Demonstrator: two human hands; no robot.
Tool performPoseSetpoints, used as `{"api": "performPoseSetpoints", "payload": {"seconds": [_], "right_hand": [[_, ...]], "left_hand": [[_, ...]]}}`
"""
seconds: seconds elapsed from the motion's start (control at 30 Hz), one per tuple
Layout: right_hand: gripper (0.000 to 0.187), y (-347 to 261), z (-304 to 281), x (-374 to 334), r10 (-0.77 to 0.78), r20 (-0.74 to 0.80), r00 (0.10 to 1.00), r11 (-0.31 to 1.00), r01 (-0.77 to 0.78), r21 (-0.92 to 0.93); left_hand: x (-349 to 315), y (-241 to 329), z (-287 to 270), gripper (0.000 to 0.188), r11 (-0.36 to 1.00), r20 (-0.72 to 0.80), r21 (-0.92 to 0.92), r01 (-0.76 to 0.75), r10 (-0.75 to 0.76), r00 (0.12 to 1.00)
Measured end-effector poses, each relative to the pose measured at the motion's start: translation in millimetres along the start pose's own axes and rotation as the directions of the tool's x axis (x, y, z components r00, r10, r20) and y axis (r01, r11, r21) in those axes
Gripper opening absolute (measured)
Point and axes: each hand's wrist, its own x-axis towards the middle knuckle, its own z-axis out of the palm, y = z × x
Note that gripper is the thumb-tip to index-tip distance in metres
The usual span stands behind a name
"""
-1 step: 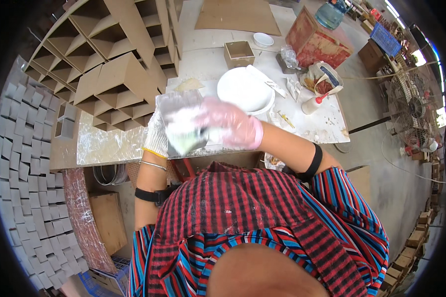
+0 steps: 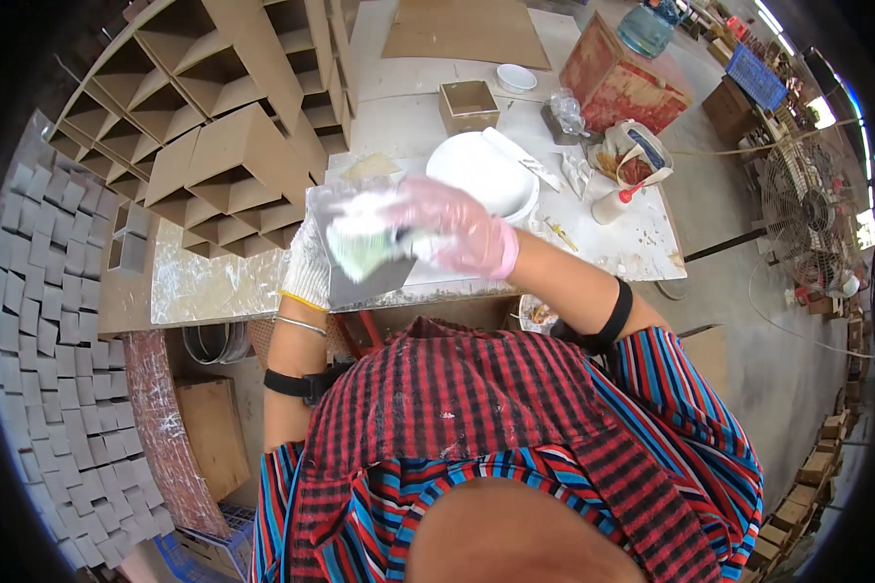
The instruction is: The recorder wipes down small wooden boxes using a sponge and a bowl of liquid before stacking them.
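My left hand (image 2: 307, 264), in a white knit glove, grips the left edge of a flat grey panel (image 2: 371, 284) held up over the near edge of the worktable (image 2: 214, 287). My right hand (image 2: 457, 231), in a thin pink glove, presses a pale green and white sponge (image 2: 362, 248) against the panel's face. The motion blurs both the sponge and the pink glove. Just beyond my hands a white round bowl (image 2: 481, 167) stands on the table.
Cardboard lattice dividers (image 2: 214, 146) fill the table's left. A small open cardboard box (image 2: 469, 105), a squeeze bottle with a red tip (image 2: 612, 205), a bag (image 2: 634, 155) and a red box (image 2: 620, 83) lie farther back. Grey blocks (image 2: 39, 291) are stacked left; a fan (image 2: 812, 214) stands right.
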Motion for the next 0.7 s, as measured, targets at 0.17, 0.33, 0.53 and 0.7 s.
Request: {"api": "performPoseSetpoints", "payload": {"seconds": [0.17, 0.33, 0.53, 0.7], "right_hand": [[0.048, 24.6, -9.8, -0.9, -0.141, 0.167, 0.976, 0.976, 0.165, -0.140], [0.045, 58.7, -30.3, 15.0, -0.192, 0.049, 0.980, 0.977, 0.195, -0.089], [0.041, 51.8, -32.2, 25.5, 0.082, -0.023, 0.996, 0.972, -0.075, 0.221], [0.040, 12.1, 15.6, 7.3, -0.223, 0.139, 0.965, 0.950, 0.247, -0.193]], "left_hand": [[-11.5, -4.3, 10.3, 0.045, 0.821, -0.030, -0.567, 0.063, -0.097, 0.995], [-13.8, 32.5, 24.4, 0.037, 0.507, -0.008, -0.823, 0.256, -0.460, 0.888], [-25.6, 51.1, 37.9, 0.046, 0.534, -0.050, -0.799, 0.277, -0.517, 0.854], [-29.5, 29.7, 16.1, 0.043, 0.563, 0.069, 0.730, -0.387, 0.503, 0.862]]}}
